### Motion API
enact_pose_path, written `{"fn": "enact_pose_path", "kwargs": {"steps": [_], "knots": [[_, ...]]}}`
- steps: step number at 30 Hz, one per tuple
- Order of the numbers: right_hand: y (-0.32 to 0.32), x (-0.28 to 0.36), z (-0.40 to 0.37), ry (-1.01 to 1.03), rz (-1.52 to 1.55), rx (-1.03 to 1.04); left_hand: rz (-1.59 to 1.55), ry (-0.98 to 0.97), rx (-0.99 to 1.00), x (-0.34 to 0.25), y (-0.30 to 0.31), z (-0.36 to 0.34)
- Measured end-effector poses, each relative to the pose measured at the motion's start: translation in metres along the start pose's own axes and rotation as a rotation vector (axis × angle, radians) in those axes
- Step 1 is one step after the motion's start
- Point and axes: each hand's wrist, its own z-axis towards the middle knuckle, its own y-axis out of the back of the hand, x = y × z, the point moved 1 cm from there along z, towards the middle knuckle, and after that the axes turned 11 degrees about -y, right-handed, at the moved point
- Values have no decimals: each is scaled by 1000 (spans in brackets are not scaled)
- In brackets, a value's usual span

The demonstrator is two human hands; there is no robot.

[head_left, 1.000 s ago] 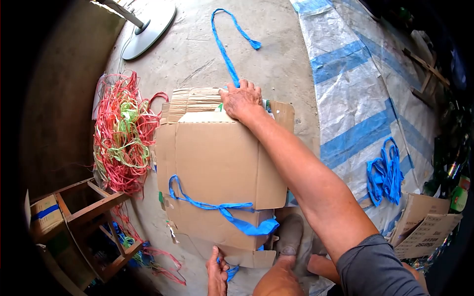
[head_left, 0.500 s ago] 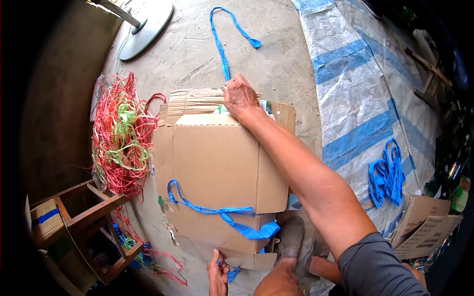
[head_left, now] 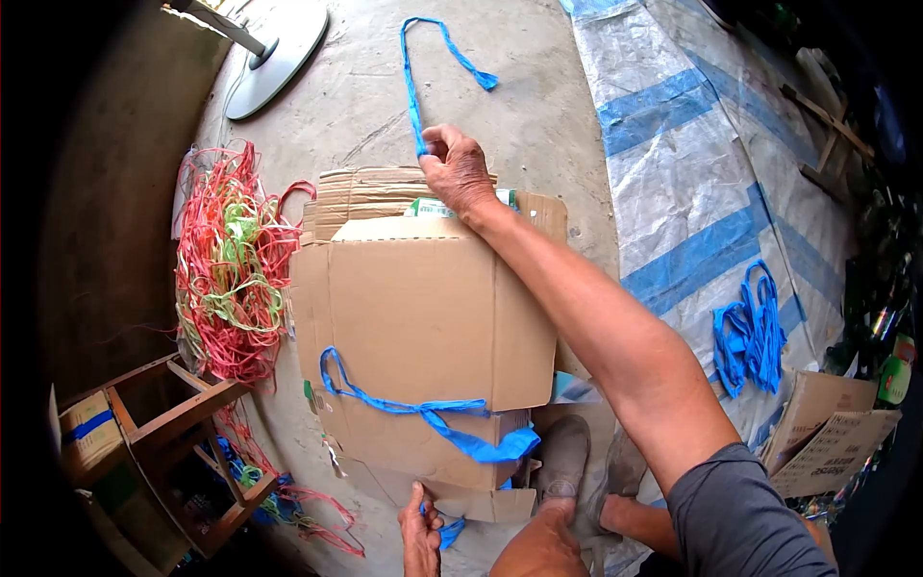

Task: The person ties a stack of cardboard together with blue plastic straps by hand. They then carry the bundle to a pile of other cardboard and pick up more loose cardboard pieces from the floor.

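A stack of flattened cardboard [head_left: 413,308] lies on the floor before me, with a knotted blue strip [head_left: 452,423] across its near part. Beyond the far edge, my right hand [head_left: 456,168] is closed in a pinch on a long blue strip [head_left: 411,91]. The far end of that strip curls over the concrete. At the near edge, my left hand [head_left: 419,534] is closed with its thumb up, and a blue strip end [head_left: 452,532] sticks out beside its fingers. Green and white packaging [head_left: 430,207] shows between the layers under my right wrist.
Tangled red and green twine [head_left: 231,269] lies left of the stack, above a wooden frame [head_left: 183,413]. A round stand base [head_left: 279,62] is at the far left. On the right, a striped tarp [head_left: 673,192] carries a blue strip bundle [head_left: 750,332]. My feet [head_left: 562,457] are beside the cardboard.
My right hand has shifted up and left, off the cardboard's far edge, and its pinch on the strip shows more clearly. My left hand has barely moved.
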Motion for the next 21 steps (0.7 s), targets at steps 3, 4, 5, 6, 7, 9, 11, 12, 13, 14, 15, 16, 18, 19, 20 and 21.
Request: {"fn": "enact_pose_path", "kwargs": {"steps": [3, 4, 5, 6, 7, 9, 11, 12, 13, 14, 15, 16, 18, 19, 20, 21], "knots": [[-2, 5, -2, 4, 21, -13, -24, -6, 2, 7, 5, 11], [-2, 5, -2, 44, 12, -7, -33, -9, -1, 10, 7, 14], [-2, 5, -2, 85, 3, 1, -44, -10, -4, 12, 8, 17], [-1, 8, -3, 88, -5, 23, -52, -9, 9, 13, 9, 17], [0, 11, -3, 89, -14, 42, -56, -9, 24, 13, 10, 18], [4, 18, -2, 92, -14, 78, -61, -12, 21, 12, 8, 17], [8, 26, -5, 89, 4, 115, -60, -18, -16, 11, 6, 16], [9, 27, -6, 84, 3, 120, -54, -17, -15, 9, 5, 14], [9, 28, -6, 80, 2, 125, -49, -15, -14, 7, 3, 11], [10, 30, -6, 76, 1, 130, -44, -14, -14, 6, 2, 9], [10, 31, -6, 98, -14, 128, -50, -16, -2, 6, 3, 10], [11, 32, -6, 119, -29, 125, -56, -18, 8, 7, 4, 12], [13, 35, -8, 119, -23, 134, -60, -17, 24, 10, 9, 18], [15, 39, -8, 98, -4, 146, -59, -14, 30, 12, 11, 22], [17, 43, -8, 79, 15, 157, -58, -12, 37, 13, 12, 24], [20, 46, -9, 99, 9, 171, -47, -15, 25, 12, 10, 21]]}}
